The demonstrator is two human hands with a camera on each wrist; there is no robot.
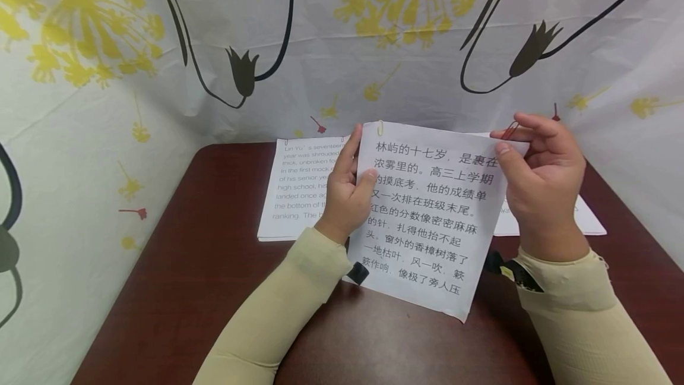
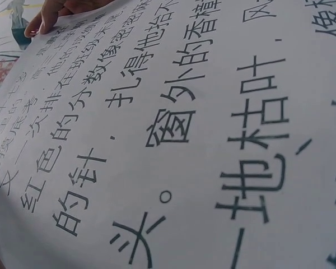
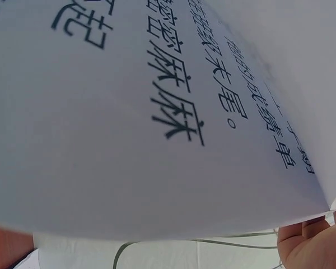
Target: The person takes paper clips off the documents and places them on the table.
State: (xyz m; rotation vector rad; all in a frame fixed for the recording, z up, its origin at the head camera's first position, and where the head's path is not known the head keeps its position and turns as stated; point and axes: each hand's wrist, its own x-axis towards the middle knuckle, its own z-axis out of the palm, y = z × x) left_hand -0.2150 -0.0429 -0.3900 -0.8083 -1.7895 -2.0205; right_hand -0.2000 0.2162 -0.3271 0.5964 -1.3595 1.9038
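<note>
A white sheet of paper (image 1: 427, 218) printed with large Chinese characters is held up, tilted, over the table. My left hand (image 1: 344, 195) grips its left edge, thumb on the printed face and fingers behind. At the upper right corner, my right hand (image 1: 547, 174) pinches the sheet together with a red paper clip (image 1: 511, 130), which sticks up between thumb and index finger. A pale yellow paper clip (image 1: 380, 128) sits on the top edge near the left corner. In the right wrist view the sheet (image 3: 101, 168) bows, with the right fingers (image 3: 291, 240) at its far corner.
Behind the held sheet, a stack of papers with English text (image 1: 294, 195) lies on the dark red table (image 1: 176, 290), with clips along its top. More white paper (image 1: 590, 218) lies behind the right wrist. A patterned white cloth (image 1: 342, 64) hangs along the back and sides.
</note>
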